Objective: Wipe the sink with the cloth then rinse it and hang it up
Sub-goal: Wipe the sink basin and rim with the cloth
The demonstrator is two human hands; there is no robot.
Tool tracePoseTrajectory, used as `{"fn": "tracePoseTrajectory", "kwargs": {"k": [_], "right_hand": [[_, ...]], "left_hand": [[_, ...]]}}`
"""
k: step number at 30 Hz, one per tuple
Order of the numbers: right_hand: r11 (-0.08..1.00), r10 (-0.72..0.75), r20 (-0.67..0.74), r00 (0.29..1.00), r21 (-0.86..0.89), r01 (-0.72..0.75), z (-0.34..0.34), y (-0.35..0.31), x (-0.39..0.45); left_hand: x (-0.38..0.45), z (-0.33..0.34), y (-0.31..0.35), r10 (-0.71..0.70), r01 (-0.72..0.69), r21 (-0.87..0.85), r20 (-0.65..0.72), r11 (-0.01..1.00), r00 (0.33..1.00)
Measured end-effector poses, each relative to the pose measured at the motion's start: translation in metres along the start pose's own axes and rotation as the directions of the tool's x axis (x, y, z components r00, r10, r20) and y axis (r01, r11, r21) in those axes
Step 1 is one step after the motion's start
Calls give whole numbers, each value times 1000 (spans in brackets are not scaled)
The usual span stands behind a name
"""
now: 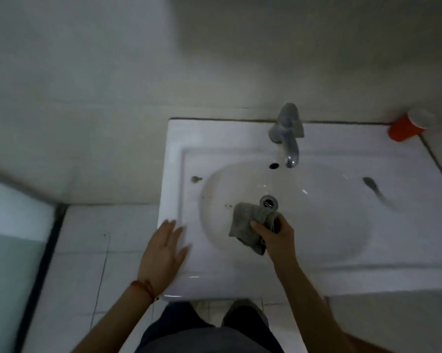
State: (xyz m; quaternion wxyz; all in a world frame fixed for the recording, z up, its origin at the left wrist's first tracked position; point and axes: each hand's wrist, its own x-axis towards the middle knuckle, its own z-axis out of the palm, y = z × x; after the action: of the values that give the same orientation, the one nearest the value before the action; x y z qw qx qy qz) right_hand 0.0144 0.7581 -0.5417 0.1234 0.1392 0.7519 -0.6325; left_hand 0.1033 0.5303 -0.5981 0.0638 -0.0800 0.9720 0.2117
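Observation:
A white ceramic sink (342, 271) fills the middle and right of the view. My right hand (273, 235) grips a grey cloth (245, 225) inside the bowl, just below the metal drain (269, 201), which the cloth partly overlaps. My left hand (165, 253) lies flat with fingers spread on the sink's front left rim. A grey metal tap (287, 135) stands at the back, its spout over the bowl; no water is seen running. Small dark specks mark the bowl to the left of the cloth.
A red cup (403, 127) stands on the sink's back right corner. A dark smear (373, 186) marks the right ledge and a small spot (196, 179) the left ledge. White wall tiles rise behind; a tiled floor and a glass panel (11, 250) lie left.

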Motion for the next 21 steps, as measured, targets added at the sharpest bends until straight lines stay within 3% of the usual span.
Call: {"fn": "tracePoseTrajectory", "kwargs": {"k": [6, 8, 12, 16, 19, 21], "right_hand": [[974, -71, 259, 963, -191, 123, 15, -30, 68], [935, -142, 276, 951, -278, 220, 29, -41, 87], [862, -342, 351, 872, -252, 439, 71, -56, 121], [524, -541, 488, 685, -442, 728, 116, -49, 148], [296, -490, 679, 547, -461, 837, 133, -20, 151], [233, -425, 729, 537, -485, 843, 134, -3, 145]], "left_hand": [[-5, 12, 29, -221, 224, 17, -113, 974, 969], [-6, 19, 33, -260, 264, 41, -90, 964, 961], [-7, 27, 37, -308, 313, 95, -63, 945, 949], [-7, 33, 34, -338, 345, 104, -80, 933, 938], [-7, 34, 34, -329, 340, 119, -100, 933, 939], [-6, 35, 34, -318, 332, 117, -122, 936, 940]]}}
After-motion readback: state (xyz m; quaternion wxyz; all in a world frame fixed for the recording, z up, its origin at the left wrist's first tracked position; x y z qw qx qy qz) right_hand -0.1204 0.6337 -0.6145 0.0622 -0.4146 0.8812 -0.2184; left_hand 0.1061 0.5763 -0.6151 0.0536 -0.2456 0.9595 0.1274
